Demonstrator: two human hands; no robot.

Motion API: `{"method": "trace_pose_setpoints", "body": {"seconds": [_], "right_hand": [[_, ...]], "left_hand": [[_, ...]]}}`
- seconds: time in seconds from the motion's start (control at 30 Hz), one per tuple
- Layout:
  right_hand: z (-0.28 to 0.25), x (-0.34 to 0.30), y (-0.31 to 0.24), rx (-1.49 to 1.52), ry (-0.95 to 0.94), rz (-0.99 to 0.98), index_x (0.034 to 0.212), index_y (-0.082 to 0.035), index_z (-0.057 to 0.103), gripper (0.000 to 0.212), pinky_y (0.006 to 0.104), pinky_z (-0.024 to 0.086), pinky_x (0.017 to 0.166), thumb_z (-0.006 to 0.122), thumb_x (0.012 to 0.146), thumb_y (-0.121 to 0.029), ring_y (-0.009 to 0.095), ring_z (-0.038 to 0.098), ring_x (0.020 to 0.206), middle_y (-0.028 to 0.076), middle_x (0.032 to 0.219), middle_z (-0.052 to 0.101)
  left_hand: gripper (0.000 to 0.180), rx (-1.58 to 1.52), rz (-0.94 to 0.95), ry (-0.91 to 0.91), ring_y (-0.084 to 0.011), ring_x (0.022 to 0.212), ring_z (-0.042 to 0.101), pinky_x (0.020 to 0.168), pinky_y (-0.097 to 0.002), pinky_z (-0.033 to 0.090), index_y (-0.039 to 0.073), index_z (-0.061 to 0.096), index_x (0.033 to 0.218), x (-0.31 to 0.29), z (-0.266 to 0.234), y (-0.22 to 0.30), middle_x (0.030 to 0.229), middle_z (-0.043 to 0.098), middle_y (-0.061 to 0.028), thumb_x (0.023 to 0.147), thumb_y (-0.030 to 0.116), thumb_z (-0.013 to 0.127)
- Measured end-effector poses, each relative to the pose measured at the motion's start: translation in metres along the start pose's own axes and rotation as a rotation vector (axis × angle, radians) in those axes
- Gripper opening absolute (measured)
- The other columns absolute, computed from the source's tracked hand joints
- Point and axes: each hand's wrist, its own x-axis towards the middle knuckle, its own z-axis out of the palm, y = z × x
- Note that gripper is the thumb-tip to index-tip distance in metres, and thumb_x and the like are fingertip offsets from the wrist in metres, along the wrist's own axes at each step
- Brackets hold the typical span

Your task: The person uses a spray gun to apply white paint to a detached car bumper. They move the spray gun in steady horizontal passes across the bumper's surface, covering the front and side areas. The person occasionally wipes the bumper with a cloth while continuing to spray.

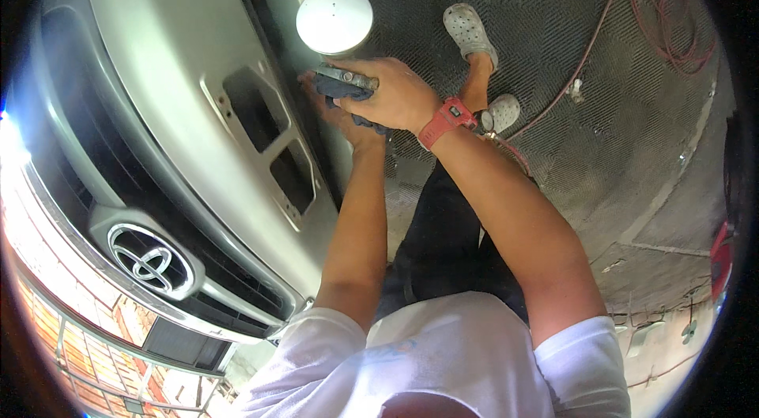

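In the head view, a grey-and-black hand tool point(345, 84) is gripped in the right hand point(395, 92), the fingers closed round its body. The left hand point(346, 124) is placed close under it, perhaps for steadying; its grip cannot be told, being partly covered. The tool is held beside the car bumper point(269, 149), apparently so that its front and the worker's body stay clear of each other. A round white disc point(334, 18) is seen just beyond, seemingly joined to the tool; it looks flat and bright, marked by small dark specks. The tool's body looks compact and worn.
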Motion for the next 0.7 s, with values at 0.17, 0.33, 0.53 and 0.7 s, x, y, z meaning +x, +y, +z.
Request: {"method": "trace_pose_setpoints", "body": {"seconds": [0.17,0.33,0.53,0.7], "right_hand": [[-0.037,0.055,-0.01,0.023,-0.077,0.029,0.151,-0.023,0.07,0.066,0.0481,0.056,0.11,0.082,0.088,-0.035,0.04,0.074,0.119,0.019,0.131,0.079],[-0.07,0.123,-0.021,0.034,-0.115,0.042,0.149,-0.016,0.071,0.064,0.0458,0.059,0.105,0.081,0.09,-0.035,0.042,0.077,0.112,0.021,0.124,0.08],[-0.086,0.176,-0.046,-0.073,-0.168,0.029,0.143,-0.017,0.075,0.06,0.0485,0.058,0.107,0.083,0.087,-0.037,0.041,0.075,0.115,0.02,0.123,0.08],[-0.115,0.222,-0.06,-0.142,-0.244,0.034,0.141,-0.018,0.077,0.058,0.0489,0.057,0.108,0.084,0.087,-0.037,0.039,0.073,0.119,0.017,0.128,0.079]], "left_hand": [[0.105,0.009,-0.022,0.003,-0.052,0.167,0.019,0.137,-0.0643,0.018,-0.01,0.018,0.172,0.05,0.008,0.028,0.178,0.021,-0.0375,0.101,0.047,0.071],[0.11,-0.059,-0.034,-0.033,-0.054,0.167,0.019,0.136,-0.0665,0.019,-0.01,0.019,0.171,0.098,0.024,0.053,0.177,0.021,-0.0389,0.097,0.048,0.077],[0.112,-0.252,-0.192,-0.083,-0.0522,0.165,0.024,0.135,-0.0652,0.021,-0.006,0.024,0.172,0.135,0.03,0.068,0.176,0.026,-0.0358,0.092,0.047,0.082],[0.106,-0.03,-0.285,-0.244,-0.0488,0.162,0.032,0.134,-0.0639,0.025,-0.004,0.033,0.169,0.208,-0.009,0.149,0.17,0.039,-0.0322,0.09,0.046,0.083]]}}
